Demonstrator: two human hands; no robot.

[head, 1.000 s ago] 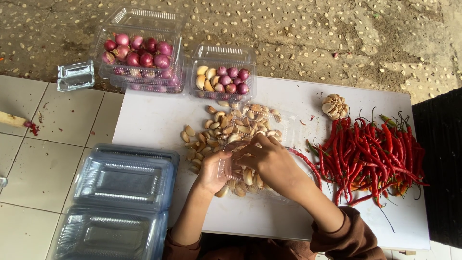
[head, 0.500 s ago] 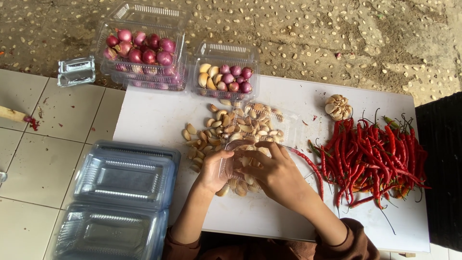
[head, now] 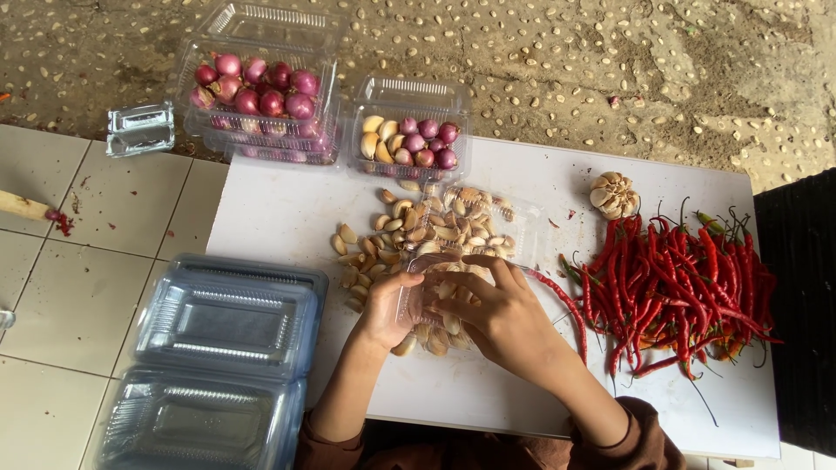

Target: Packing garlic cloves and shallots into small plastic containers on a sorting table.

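I look straight down on a white rectangular board [head: 287, 218] laid across pale floor tiles beside pebbled concrete. My left hand [head: 394, 305] and right hand [head: 496, 313] meet at the board's middle, over a heap of loose, cream-coloured peeled garlic cloves [head: 418, 231]. Both hands grip a small clear plastic hinged container [head: 435, 292] that lies among the cloves: the left hand's fingers curl around its near left edge, and the right hand's fingers are spread over its top. Cloves show through the plastic, but I cannot tell whether the lid is fully down.

At the board's far edge sits a clear plastic box holding garlic cloves and small purple shallots [head: 409, 139]. Left of it, partly on the concrete, stands a larger clear box of purple-red shallots [head: 261, 87]. A whole pale garlic bulb [head: 613, 193] rests on the board to the right, just above a big pile of long red chillies [head: 679, 283]. One chilli lies touching my right wrist. At near left, a stack of empty bluish clear hinged containers [head: 218, 365] covers the tiles.
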